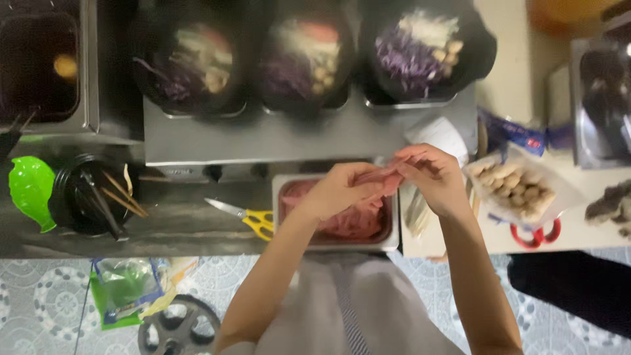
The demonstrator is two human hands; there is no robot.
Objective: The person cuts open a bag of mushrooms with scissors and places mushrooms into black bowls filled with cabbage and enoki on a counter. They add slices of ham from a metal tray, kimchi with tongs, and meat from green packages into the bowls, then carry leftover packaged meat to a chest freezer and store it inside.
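Both my hands are up over the rectangular steel tray of pink sliced meat (342, 227), working one thin pink slice of raw meat (381, 176) between them. My left hand (338, 190) is curled, fingers closed on the near end of the slice; my right hand (430, 177) pinches the far end w/ thumb & fingertips, other fingers loosely bent. So both are closed on the same slice, neither is free.

How far along, as I judge it: three black round bowls sit beyond my hands on the grey steel tabletop (263, 141). The left bowl (194, 62), the middle bowl (302, 62) and the right bowl (420, 52) each already hold shredded purple cabbage, pale strips & some small beige balls. I can't tell if there's any meat in them; it's blurry up there. The slice isn't peeled clear yet, it hangs just above the tray, and the tray is still well filled, so plenty of meat is left.

Where the slice is: stretched between my two hands, touching both, right above the tray's far edge, nearer me than the bowls.

Around my hands:
- yellow-handled scissors (246, 217) lie to the left of my left hand, just beside the tray
- clear bag of beige balls (516, 187) is to the right of my right hand, w/ red-handled scissors (536, 235) poking out under it
- black round tub w/ wooden sticks (92, 194) & a green plastic scoop (31, 190) are well off to the left
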